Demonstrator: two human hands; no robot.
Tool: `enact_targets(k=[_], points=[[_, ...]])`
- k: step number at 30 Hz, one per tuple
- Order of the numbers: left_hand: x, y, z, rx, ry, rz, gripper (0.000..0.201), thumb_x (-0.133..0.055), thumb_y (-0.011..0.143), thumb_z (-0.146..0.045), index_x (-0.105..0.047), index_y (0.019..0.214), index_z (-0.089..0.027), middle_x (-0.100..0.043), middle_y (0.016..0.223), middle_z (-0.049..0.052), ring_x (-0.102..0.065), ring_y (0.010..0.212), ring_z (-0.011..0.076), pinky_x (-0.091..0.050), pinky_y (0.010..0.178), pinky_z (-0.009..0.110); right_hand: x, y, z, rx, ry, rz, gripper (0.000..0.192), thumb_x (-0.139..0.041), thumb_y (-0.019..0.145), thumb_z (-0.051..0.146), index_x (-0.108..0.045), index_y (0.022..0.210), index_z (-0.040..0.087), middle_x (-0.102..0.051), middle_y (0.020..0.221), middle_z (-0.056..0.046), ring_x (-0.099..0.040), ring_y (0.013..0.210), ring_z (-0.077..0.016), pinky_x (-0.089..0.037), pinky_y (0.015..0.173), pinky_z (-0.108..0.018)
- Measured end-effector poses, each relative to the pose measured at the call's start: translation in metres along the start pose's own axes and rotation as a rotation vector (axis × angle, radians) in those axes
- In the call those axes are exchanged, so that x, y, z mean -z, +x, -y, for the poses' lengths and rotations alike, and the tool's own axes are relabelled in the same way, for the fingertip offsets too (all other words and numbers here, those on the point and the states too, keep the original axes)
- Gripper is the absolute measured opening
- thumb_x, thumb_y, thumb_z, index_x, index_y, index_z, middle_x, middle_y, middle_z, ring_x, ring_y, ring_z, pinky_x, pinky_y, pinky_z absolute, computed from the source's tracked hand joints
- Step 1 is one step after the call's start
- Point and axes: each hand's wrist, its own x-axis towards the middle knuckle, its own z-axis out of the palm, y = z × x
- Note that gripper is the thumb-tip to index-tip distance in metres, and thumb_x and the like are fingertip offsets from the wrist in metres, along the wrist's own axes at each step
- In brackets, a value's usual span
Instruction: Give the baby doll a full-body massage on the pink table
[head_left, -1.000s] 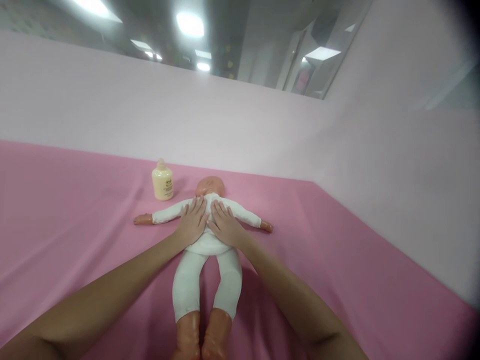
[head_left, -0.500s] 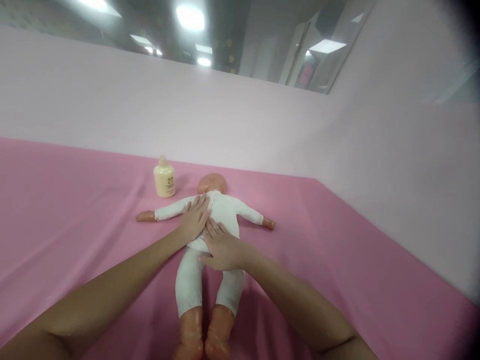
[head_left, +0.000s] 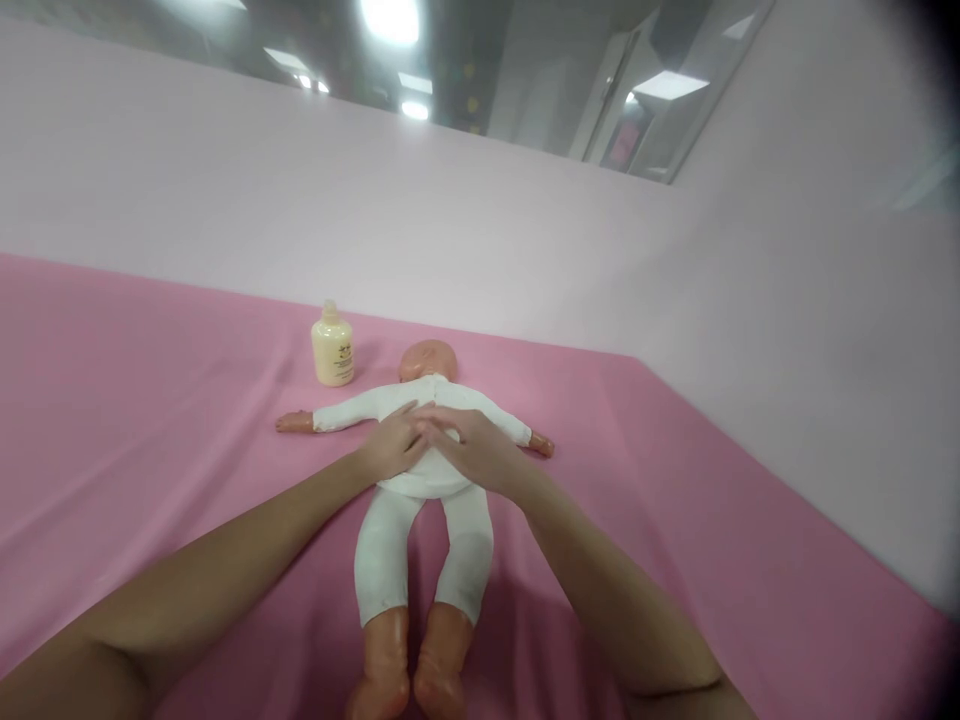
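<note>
A baby doll in a white suit lies stretched out with its arms spread and its bare feet toward me. My left hand rests on the left half of its torso, fingers extended and pointing to the upper right. Over the middle of the torso, my right hand is bent at the knuckles, its fingertips meeting or overlapping the left fingers. Neither hand grips anything. Part of the doll's torso is hidden under both hands.
A cream-coloured pump bottle stands left of the doll's head. Beneath everything is a pink sheet with soft folds. A pale wall rises behind, with a reflective window above; another wall runs along the right.
My right hand has moved up from the doll's hip and lower torso to the mid torso, its fingertips now at the left hand. My left hand has slid slightly down. The view has shifted a little.
</note>
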Motion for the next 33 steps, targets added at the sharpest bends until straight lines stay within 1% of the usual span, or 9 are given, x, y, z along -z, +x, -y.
enact_targets(k=[2, 4, 6, 9, 11, 16, 18, 23, 33], points=[[0.004, -0.001, -0.004, -0.099, -0.129, -0.012, 0.042, -0.033, 0.099, -0.03, -0.066, 0.122, -0.019, -0.07, 0.121, 0.009, -0.063, 0.115, 0.0211, -0.049, 0.103, 0.038, -0.008, 0.013, -0.022, 0.063, -0.018, -0.133, 0.046, -0.038, 0.1, 0.043, -0.055, 0.138, 0.024, -0.059, 0.137, -0.006, -0.049, 0.134, -0.0212, -0.037, 0.115, -0.038], [0.006, -0.002, -0.007, -0.184, -0.23, -0.003, 0.04, -0.036, 0.097, -0.029, -0.071, 0.113, -0.019, -0.073, 0.113, 0.008, -0.066, 0.11, 0.0209, -0.052, 0.098, 0.036, -0.02, 0.026, -0.047, 0.109, -0.032, -0.142, 0.051, -0.033, 0.102, 0.044, -0.049, 0.144, 0.021, -0.044, 0.151, -0.007, -0.032, 0.147, -0.0198, -0.025, 0.122, -0.038], [0.006, -0.005, -0.008, -0.238, -0.312, 0.011, 0.037, -0.039, 0.096, -0.029, -0.073, 0.109, -0.021, -0.073, 0.114, 0.008, -0.066, 0.112, 0.0215, -0.051, 0.1, 0.036, -0.031, 0.036, -0.073, 0.09, -0.062, -0.109, 0.056, -0.026, 0.103, 0.046, -0.042, 0.148, 0.018, -0.031, 0.159, -0.007, -0.018, 0.152, -0.0189, -0.015, 0.125, -0.04], [0.001, -0.008, -0.005, -0.256, -0.401, 0.006, 0.033, -0.045, 0.093, -0.032, -0.073, 0.108, -0.02, -0.074, 0.113, 0.009, -0.067, 0.11, 0.0222, -0.051, 0.1, 0.036, -0.043, 0.045, -0.099, 0.014, -0.151, -0.113, 0.061, -0.024, 0.102, 0.047, -0.029, 0.154, 0.015, -0.018, 0.163, -0.009, -0.007, 0.153, -0.0196, -0.011, 0.125, -0.044], [-0.003, -0.01, -0.001, -0.227, -0.421, -0.031, 0.033, -0.045, 0.092, -0.034, -0.074, 0.101, -0.019, -0.076, 0.105, 0.009, -0.069, 0.102, 0.0219, -0.053, 0.094, 0.035, -0.048, 0.047, -0.107, -0.012, -0.214, -0.105, 0.064, -0.025, 0.101, 0.047, -0.023, 0.156, 0.014, -0.014, 0.163, -0.011, -0.004, 0.154, -0.0206, -0.011, 0.125, -0.046], [-0.008, -0.011, 0.002, -0.09, -0.374, -0.179, 0.039, -0.038, 0.096, -0.031, -0.07, 0.078, -0.018, -0.073, 0.076, 0.005, -0.067, 0.071, 0.0157, -0.053, 0.072, 0.027, -0.053, 0.044, -0.102, -0.038, -0.337, -0.028, 0.063, -0.019, 0.103, 0.044, -0.022, 0.156, 0.01, -0.014, 0.163, -0.012, -0.004, 0.154, -0.0227, -0.009, 0.124, -0.047], [-0.008, -0.011, 0.0, -0.082, -0.346, -0.211, 0.039, -0.037, 0.096, -0.029, -0.068, 0.075, -0.018, -0.07, 0.07, 0.004, -0.063, 0.065, 0.014, -0.05, 0.067, 0.025, -0.053, 0.041, -0.097, -0.046, -0.359, 0.002, 0.062, -0.017, 0.103, 0.041, -0.022, 0.155, 0.009, -0.015, 0.163, -0.011, -0.006, 0.153, -0.023, -0.008, 0.124, -0.047], [-0.007, -0.011, -0.003, -0.132, -0.279, -0.233, 0.037, -0.037, 0.095, -0.027, -0.064, 0.072, -0.018, -0.066, 0.068, 0.004, -0.06, 0.066, 0.0145, -0.049, 0.069, 0.027, -0.052, 0.035, -0.085, -0.09, -0.39, 0.029, 0.059, -0.016, 0.103, 0.035, -0.023, 0.155, 0.008, -0.016, 0.163, -0.01, -0.009, 0.153, -0.023, -0.009, 0.124, -0.047], [-0.007, -0.013, -0.002, 0.019, -0.402, -0.319, 0.044, -0.035, 0.098, -0.035, -0.058, 0.064, -0.018, -0.063, 0.062, 0.002, -0.058, 0.06, 0.0129, -0.049, 0.065, 0.026, -0.048, 0.023, -0.062, -0.188, -0.411, 0.134, 0.057, -0.02, 0.102, 0.03, -0.026, 0.154, 0.007, -0.019, 0.162, -0.014, -0.013, 0.152, -0.0291, -0.019, 0.121, -0.054]])
